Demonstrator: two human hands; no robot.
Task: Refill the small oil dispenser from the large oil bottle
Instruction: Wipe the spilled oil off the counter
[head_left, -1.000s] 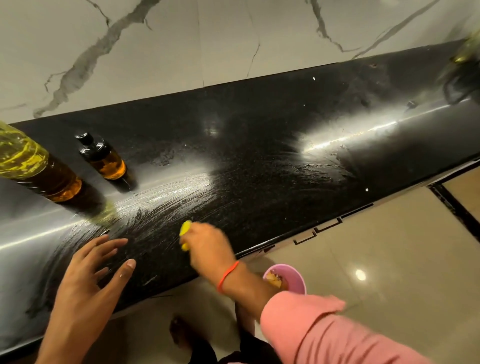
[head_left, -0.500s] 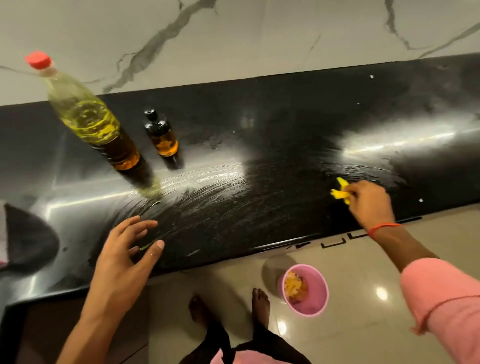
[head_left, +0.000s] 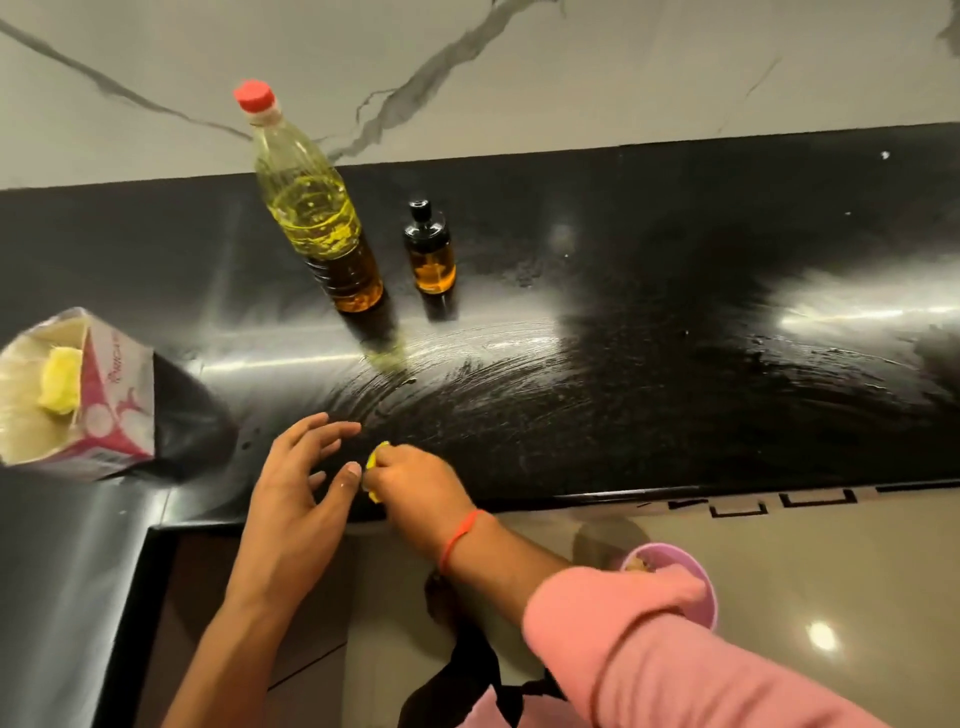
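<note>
The large oil bottle (head_left: 317, 208), clear plastic with a red cap and yellow oil, stands upright on the black counter (head_left: 675, 291). Just right of it stands the small oil dispenser (head_left: 430, 254), amber with a black cap, capped. My right hand (head_left: 415, 475) is closed on a small yellow cloth (head_left: 375, 460) pressed to the counter near its front edge. My left hand (head_left: 301, 478) rests flat beside it, fingers spread, holding nothing. Both hands are well in front of the bottles.
An open pink and white carton (head_left: 78, 389) with a yellow lump inside lies on the counter at the left. A pink bowl (head_left: 696, 577) with scraps sits on the tiled floor below. Wet wipe streaks cover the counter. A marble wall rises behind.
My right hand swept the yellow cloth from the right side of the counter back left, ending next to my left hand. The view shifted, bringing the carton into sight.
</note>
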